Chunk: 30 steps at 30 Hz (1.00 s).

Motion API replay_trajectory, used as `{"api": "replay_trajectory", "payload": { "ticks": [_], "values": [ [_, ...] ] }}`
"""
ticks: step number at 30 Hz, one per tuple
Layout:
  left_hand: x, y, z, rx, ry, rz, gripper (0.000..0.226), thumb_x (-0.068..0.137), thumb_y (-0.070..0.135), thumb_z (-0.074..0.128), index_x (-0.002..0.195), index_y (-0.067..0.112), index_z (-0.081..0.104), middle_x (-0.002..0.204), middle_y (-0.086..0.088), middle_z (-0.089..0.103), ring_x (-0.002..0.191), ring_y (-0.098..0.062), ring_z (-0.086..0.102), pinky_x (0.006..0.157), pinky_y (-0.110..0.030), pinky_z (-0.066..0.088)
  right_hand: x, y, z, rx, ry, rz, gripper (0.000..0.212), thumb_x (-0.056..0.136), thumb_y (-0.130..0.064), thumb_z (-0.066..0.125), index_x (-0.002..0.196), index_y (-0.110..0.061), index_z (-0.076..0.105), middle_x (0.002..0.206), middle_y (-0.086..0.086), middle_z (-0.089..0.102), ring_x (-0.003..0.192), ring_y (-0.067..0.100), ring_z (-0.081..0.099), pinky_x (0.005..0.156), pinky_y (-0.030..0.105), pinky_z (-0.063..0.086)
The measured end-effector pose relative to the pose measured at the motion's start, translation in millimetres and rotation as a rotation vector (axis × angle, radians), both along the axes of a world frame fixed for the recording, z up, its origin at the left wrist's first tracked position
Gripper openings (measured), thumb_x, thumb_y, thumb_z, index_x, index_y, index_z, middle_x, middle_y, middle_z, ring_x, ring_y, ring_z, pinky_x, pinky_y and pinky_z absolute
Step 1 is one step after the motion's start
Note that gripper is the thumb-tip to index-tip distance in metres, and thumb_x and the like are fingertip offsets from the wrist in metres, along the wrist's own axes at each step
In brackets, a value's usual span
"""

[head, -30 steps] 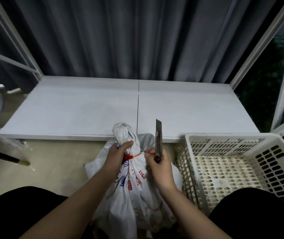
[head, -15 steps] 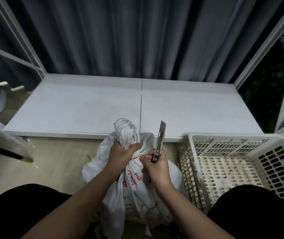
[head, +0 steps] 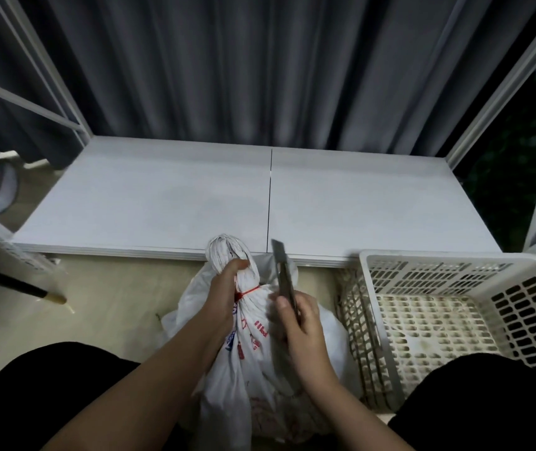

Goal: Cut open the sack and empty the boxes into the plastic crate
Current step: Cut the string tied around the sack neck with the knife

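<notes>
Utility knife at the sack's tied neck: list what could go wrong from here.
1. The utility knife blade is extended beside the left hand gripping the sack neck, so a slip could cut its fingers.
2. Cutting below the red tie could slice the contents.
3. The crate stands to the right, so boxes could spill on the floor.

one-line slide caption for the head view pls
Left hand grips the white printed sack's red-tied neck; right hand raises a metal utility knife beside an empty white plastic crate.
</notes>
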<state>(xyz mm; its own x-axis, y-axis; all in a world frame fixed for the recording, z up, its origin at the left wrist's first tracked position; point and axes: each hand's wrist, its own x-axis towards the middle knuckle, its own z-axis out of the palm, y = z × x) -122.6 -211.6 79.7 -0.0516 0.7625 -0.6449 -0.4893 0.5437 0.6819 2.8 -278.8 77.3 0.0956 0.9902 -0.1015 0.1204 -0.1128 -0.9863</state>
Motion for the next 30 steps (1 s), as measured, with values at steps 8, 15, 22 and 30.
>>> {"api": "replay_trajectory", "payload": {
  "ticks": [8, 15, 22, 30],
  "values": [
    [-9.5, 0.3, 1.3, 0.019, -0.001, 0.001, 0.028, 0.087, 0.019, 0.051, 0.071, 0.006, 0.07, 0.059, -0.009, 0.068, 0.05, -0.02, 0.065, 0.057, -0.025, 0.053, 33.6, -24.6, 25.0, -0.485, 0.176, 0.353, 0.028, 0.1, -0.026, 0.039, 0.087, -0.011, 0.059, 0.054, 0.007, 0.057, 0.032, 0.014, 0.038, 0.035, 0.018, 0.026],
    [-8.8, 1.2, 5.3, -0.014, -0.016, -0.007, 0.024, 0.087, 0.022, 0.052, 0.077, 0.005, 0.066, 0.061, -0.01, 0.068, 0.051, -0.02, 0.065, 0.057, -0.025, 0.054, 31.9, -27.1, 27.3, -0.428, 0.033, 0.3, 0.019, 0.098, -0.022, 0.047, 0.087, -0.006, 0.048, 0.046, -0.001, 0.042, 0.028, 0.006, 0.028, 0.031, 0.015, 0.021],
    [-6.4, 1.6, 5.5, -0.002, -0.036, -0.016, 0.024, 0.088, 0.021, 0.051, 0.076, 0.005, 0.065, 0.057, -0.008, 0.066, 0.047, -0.019, 0.064, 0.051, -0.022, 0.053, 29.0, -25.7, 27.9, -0.426, 0.014, 0.339, 0.025, 0.099, -0.023, 0.045, 0.076, -0.015, 0.047, 0.051, 0.001, 0.043, 0.03, 0.006, 0.028, 0.032, 0.016, 0.022],
    [-6.3, 0.3, 3.9, 0.011, -0.011, -0.005, 0.02, 0.086, 0.02, 0.053, 0.083, 0.007, 0.068, 0.064, -0.008, 0.069, 0.055, -0.02, 0.065, 0.057, -0.025, 0.054, 31.5, -22.9, 30.0, -0.583, 0.16, 0.361, 0.018, 0.1, -0.022, 0.042, 0.09, -0.009, 0.051, 0.052, -0.002, 0.04, 0.03, 0.007, 0.022, 0.035, 0.012, 0.015]
  ]
}}
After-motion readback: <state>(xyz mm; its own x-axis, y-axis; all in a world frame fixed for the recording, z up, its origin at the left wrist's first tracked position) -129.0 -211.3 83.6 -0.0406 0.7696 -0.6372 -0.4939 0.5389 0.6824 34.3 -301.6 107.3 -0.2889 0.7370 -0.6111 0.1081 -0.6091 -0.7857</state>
